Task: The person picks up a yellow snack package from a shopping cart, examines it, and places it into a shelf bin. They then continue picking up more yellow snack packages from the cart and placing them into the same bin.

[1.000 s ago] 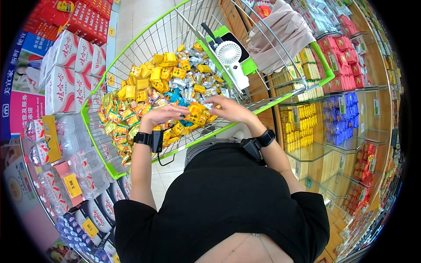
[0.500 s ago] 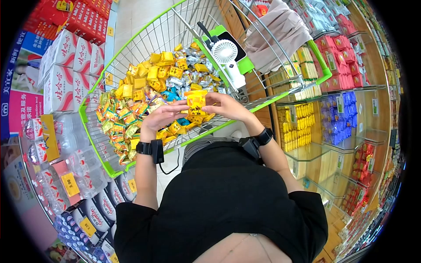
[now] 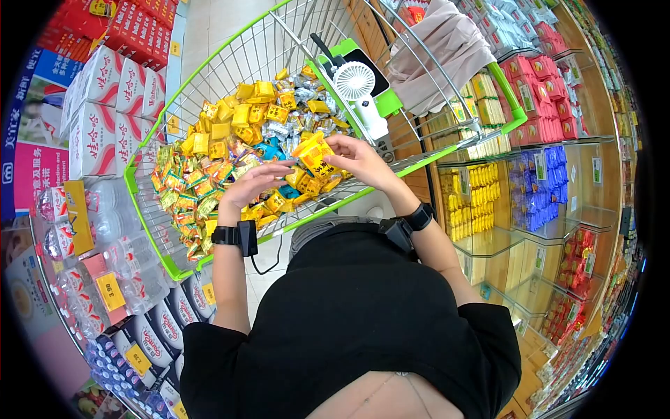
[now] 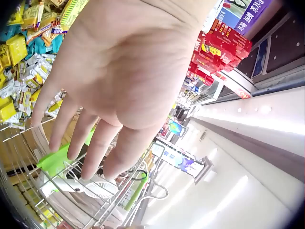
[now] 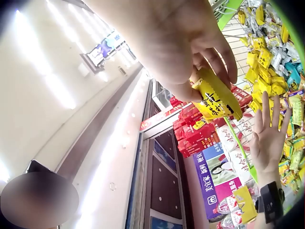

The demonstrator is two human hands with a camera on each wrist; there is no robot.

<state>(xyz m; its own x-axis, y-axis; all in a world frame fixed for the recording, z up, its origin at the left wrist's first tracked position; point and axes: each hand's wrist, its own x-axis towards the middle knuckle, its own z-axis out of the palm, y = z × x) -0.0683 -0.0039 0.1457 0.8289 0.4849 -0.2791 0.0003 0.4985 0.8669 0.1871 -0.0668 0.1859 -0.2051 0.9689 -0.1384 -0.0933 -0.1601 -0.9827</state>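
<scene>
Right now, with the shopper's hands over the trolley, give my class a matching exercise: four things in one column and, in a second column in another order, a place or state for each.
Column one
1. yellow packet
2. left hand
3. white fan
4. water bottles

Column two
A. lies by the green flap inside the cart
B. pinched by the fingers of the right hand
C. stacked outside the cart, on the person's left
D. open, fingers straight, above the sweets

Pairs: 1-B, 2-D, 3-A, 4-C

Left hand splayed, right hand curled
</scene>
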